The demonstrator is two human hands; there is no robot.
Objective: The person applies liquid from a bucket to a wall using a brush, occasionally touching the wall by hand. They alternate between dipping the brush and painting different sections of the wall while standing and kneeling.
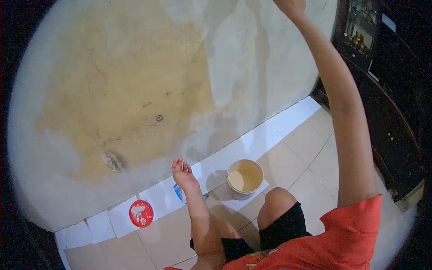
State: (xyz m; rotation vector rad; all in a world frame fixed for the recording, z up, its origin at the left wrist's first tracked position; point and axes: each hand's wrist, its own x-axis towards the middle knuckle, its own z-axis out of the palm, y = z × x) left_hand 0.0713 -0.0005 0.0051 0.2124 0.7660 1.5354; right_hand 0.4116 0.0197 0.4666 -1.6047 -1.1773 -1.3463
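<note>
My left hand (184, 174) is raised in front of the wall's base with fingers loosely stretched, and nothing shows in it. Under it, partly hidden by my forearm, is a blue packet (178, 191). To its right stands an upright white bucket (242, 195) with cream-coloured paint inside. My right arm reaches far up toward the wall. Only part of my right hand (292, 6) shows at the top edge; its fingers, and anything they hold, are cut off. A red lid (141, 213) with whitish smears lies on the floor to the left.
The pale wall (234, 58) carries a large yellowish-beige patch (148, 76) with cracks and a rough, damaged spot (114, 161). White paper sheets (288, 119) line the tiled floor (310, 155) along the wall. A dark cabinet (382, 103) stands at right.
</note>
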